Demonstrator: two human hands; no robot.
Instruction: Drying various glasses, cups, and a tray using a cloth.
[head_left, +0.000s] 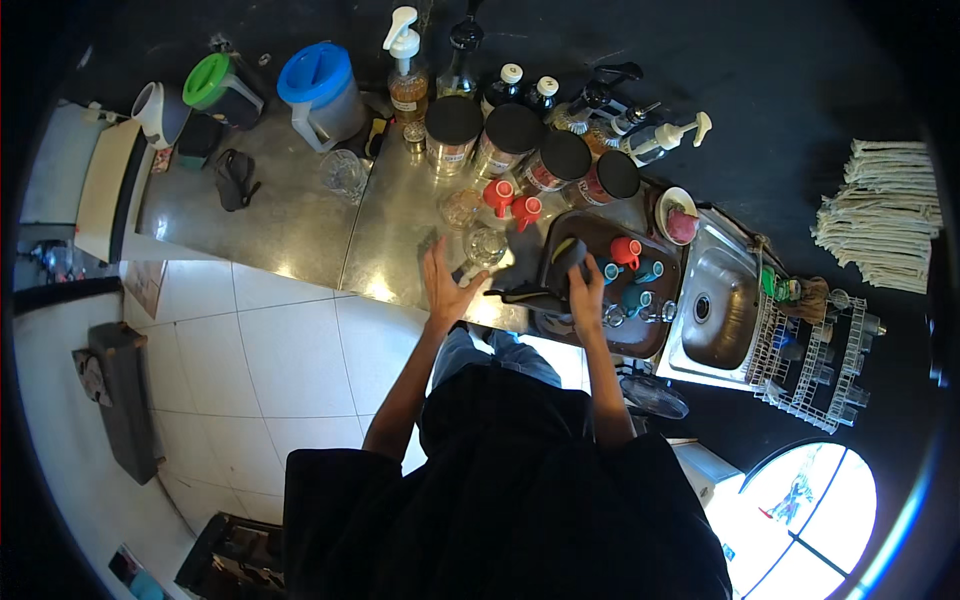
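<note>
My left hand (448, 283) is held with its fingers apart at the counter's front edge, just left of an upturned clear glass (486, 246). In my right hand (586, 289) is a dark cloth (568, 262), gripped over the left part of a brown tray (611, 219). A long dark item (529, 297), whose kind I cannot tell, lies below the cloth across the tray's left rim. Red cups (498, 193) stand behind the glass, beside another clear glass (460, 208). On the tray are a red cup (625, 250), several teal cups (636, 298) and small clear glasses (661, 310).
Black-lidded jars (453, 135) and pump bottles (407, 90) line the back. A blue-lidded pitcher (319, 90) and green-lidded pitcher (225, 86) stand left. Right of the tray are a small bowl (676, 216), a steel sink (720, 300) and a wire dish rack (810, 360).
</note>
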